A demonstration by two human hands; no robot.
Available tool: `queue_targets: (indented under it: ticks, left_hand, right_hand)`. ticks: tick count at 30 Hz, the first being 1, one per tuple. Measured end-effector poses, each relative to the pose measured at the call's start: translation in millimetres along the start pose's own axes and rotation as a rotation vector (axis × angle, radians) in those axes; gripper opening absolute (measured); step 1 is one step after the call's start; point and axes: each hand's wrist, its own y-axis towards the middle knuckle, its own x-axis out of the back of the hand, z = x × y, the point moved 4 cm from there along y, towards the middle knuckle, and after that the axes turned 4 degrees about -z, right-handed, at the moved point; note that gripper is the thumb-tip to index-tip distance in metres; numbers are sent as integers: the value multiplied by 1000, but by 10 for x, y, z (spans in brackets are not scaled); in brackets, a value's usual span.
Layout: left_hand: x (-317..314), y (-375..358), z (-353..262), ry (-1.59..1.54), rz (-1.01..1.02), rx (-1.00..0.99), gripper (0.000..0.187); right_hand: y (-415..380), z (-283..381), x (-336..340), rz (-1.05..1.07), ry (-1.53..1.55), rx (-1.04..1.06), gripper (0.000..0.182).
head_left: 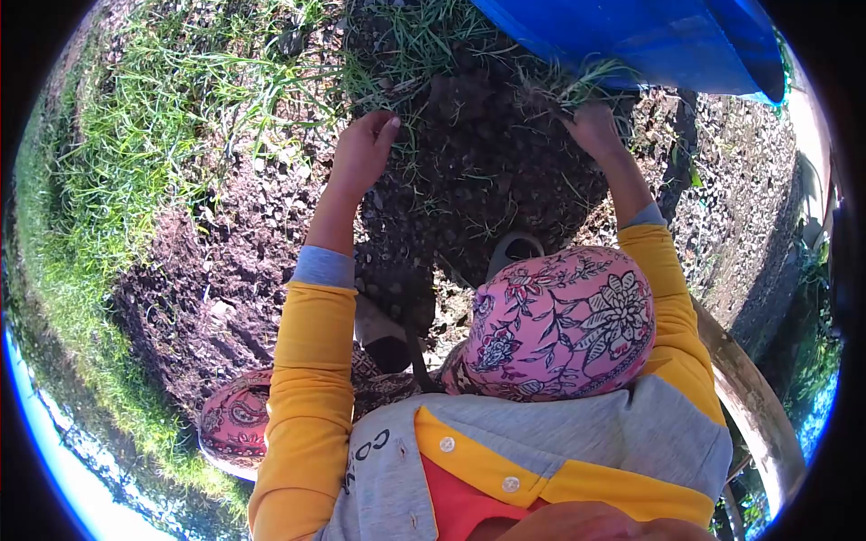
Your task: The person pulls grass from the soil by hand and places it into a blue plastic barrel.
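In the head view, my right hand [595, 131] is closed around a tuft of grass [577, 86], just below the blue container. Pale roots or dry stems spread from the tuft's left side over dark soil. My left hand [365, 149] is held above the ground at the edge of the growing grass [271, 86]. Its fingers are curled in with the thumb against them; whatever lies inside them, if anything, is hidden. Between the two hands is dark, loose, shaded soil [487, 171] with thin grass blades scattered on it.
A large blue plastic container [631, 41] stands at the upper right. My knees, in pink patterned cloth [568, 325], are bent below my arms, and a shoe [516, 248] shows between them. A wooden pole [749, 397] runs along the right side. Stony ground [740, 198] lies beyond my right arm.
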Motion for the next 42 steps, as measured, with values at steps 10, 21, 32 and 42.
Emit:
queue_targets:
  ticks: [10,21,32,42]
  left_hand:
    - [57,-67,-35,60,-22,-42,27]
    - [4,-76,-93,77,14,-52,26]
    - [-60,-37,115,68,11,-40,26]
    - [-101,84,9,42,30,-48,27]
  right_hand:
    - [668,348,-188,74,-30,-66,27]
    - [662,460,-180,245,124,-160,28]
    - [-36,751,-277,172,203,-62,35]
    - [-1595,-960,-156,-490,1024,-1012,30]
